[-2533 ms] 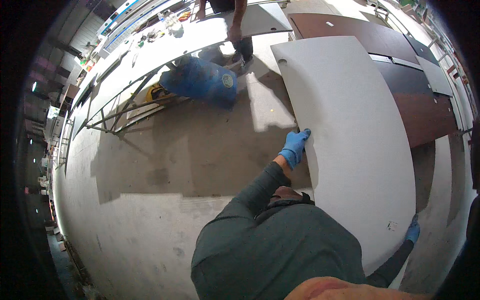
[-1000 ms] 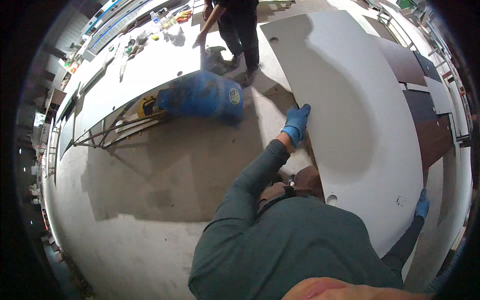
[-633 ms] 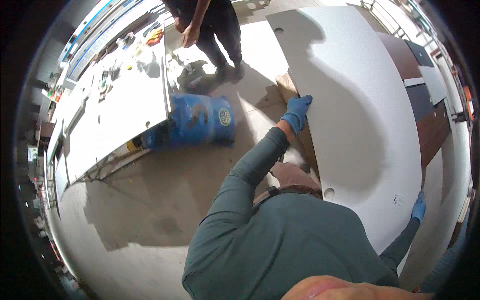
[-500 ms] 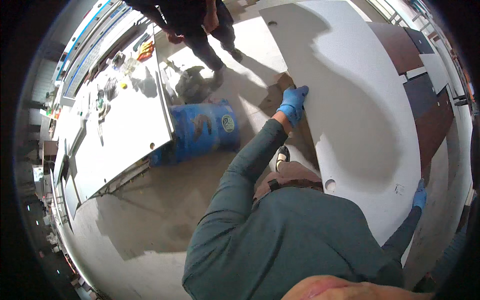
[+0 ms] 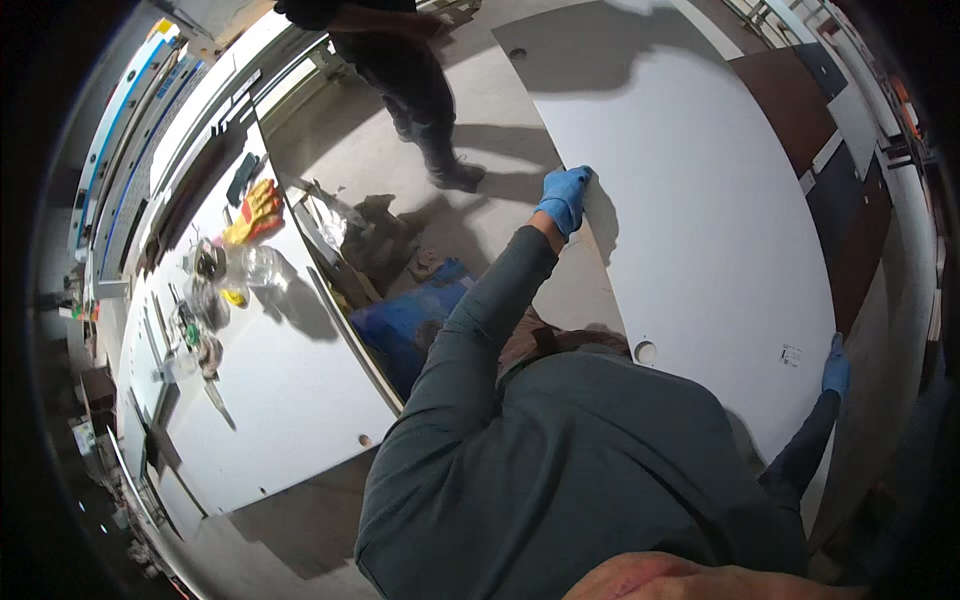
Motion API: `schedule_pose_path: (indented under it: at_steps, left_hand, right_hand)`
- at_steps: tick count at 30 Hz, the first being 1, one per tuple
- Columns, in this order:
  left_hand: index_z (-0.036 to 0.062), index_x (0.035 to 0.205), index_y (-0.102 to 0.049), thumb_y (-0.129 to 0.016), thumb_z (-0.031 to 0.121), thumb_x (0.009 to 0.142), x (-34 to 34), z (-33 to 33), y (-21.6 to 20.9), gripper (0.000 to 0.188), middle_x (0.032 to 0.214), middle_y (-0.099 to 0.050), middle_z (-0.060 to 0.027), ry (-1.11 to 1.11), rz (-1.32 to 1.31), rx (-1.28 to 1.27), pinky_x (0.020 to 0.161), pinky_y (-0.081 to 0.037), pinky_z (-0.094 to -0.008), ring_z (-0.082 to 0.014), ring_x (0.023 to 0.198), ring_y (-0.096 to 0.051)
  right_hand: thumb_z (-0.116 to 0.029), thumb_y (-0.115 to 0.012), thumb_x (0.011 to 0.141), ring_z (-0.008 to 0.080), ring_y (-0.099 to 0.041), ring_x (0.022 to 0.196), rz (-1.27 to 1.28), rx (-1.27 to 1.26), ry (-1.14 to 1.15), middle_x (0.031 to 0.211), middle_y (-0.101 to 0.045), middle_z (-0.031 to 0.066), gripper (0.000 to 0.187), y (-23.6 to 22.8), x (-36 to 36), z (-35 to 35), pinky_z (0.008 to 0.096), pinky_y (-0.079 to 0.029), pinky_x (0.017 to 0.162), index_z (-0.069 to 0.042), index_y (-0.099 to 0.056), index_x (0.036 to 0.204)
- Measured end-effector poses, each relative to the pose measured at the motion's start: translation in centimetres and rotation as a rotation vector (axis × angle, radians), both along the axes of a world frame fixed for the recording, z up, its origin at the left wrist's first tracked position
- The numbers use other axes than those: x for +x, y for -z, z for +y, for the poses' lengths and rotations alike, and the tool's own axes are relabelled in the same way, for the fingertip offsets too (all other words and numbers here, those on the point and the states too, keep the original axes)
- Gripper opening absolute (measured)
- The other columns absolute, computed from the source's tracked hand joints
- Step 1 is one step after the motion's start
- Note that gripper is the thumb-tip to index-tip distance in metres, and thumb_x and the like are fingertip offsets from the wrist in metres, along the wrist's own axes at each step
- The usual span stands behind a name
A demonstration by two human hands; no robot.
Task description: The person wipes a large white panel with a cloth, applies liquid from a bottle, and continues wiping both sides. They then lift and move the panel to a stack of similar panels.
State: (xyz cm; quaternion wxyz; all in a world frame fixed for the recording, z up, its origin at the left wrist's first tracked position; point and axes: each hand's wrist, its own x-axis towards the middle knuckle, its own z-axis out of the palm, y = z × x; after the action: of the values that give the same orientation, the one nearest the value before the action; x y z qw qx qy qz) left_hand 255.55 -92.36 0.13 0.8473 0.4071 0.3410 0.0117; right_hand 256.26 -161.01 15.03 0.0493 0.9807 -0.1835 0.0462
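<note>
Two gloved hands at the edges of a white panel, seen from the wearer's head. The white panel [image 5: 720, 230] lies in front of the wearer and to the right, its long sides running away from the body. The left arm reaches forward, its forearm slanting up and to the right; the wrist is exposed between sleeve and blue glove. The left hand [image 5: 566, 203] is closed on the panel's left edge. The right arm extends outward past the torso, with the right hand [image 5: 837, 372] against the opposite edge, nearer the body; its fingers are partly hidden, so how firmly they close cannot be told. A round hole [image 5: 645, 352] opens near the panel's left edge, close to the torso; a small label [image 5: 791, 355] sits near the right hand. At left, a bench [image 5: 300, 400] bears a yellow-and-orange glove [image 5: 256, 212]. A co-worker [image 5: 415, 90] stands beyond the bench.
</note>
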Motion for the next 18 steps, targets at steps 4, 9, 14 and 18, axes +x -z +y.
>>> schedule_pose_path:
  at_steps: [4,9,14,18]
  left_hand:
    - [-0.0017,0.094,-0.069,-0.068,0.013,0.088,5.5,6.7,-0.1,0.016,0.078,-0.067,-0.0100,0.079,-0.027,-0.036,0.057,-0.051,-0.0391,-0.0241,0.062,-0.064]
    - [-0.0003,0.097,-0.070,-0.068,0.014,0.089,15.1,11.0,1.4,0.016,0.079,-0.068,-0.0095,0.172,0.004,0.010,0.056,-0.051,-0.0379,-0.0241,0.062,-0.064]
    - [0.0007,0.096,-0.068,-0.064,0.011,0.093,27.2,14.6,3.5,0.011,0.087,-0.070,-0.0121,0.309,-0.048,0.021,0.070,-0.059,-0.0387,-0.0253,0.077,-0.071]
    - [-0.0011,0.099,-0.070,-0.062,0.012,0.095,36.8,18.3,2.6,0.015,0.097,-0.074,-0.0147,0.491,-0.063,0.047,0.073,-0.060,-0.0390,-0.0286,0.082,-0.072]
  right_hand:
    - [-0.049,-0.043,0.109,0.0343,-0.045,0.140,-0.003,0.328,0.117,0.154,-0.047,0.0159,0.066,-0.8,1.1,5.1,0.0423,-0.036,0.117,-0.002,-0.039,0.155]
    - [-0.056,-0.044,0.107,0.0339,-0.056,0.128,-0.052,0.538,0.227,0.138,-0.061,0.0172,0.068,-0.3,3.8,9.0,0.0425,-0.043,0.109,-0.002,-0.053,0.147]
    - [-0.064,-0.043,0.104,0.0356,-0.059,0.125,-0.061,0.558,0.319,0.135,-0.064,0.0196,0.077,1.9,9.4,13.3,0.0424,-0.043,0.108,0.000,-0.058,0.144]
    - [-0.073,-0.041,0.100,0.0397,-0.050,0.136,0.083,0.338,0.410,0.147,-0.055,0.0227,0.088,2.1,14.6,17.3,0.0419,-0.035,0.116,0.001,-0.053,0.147]
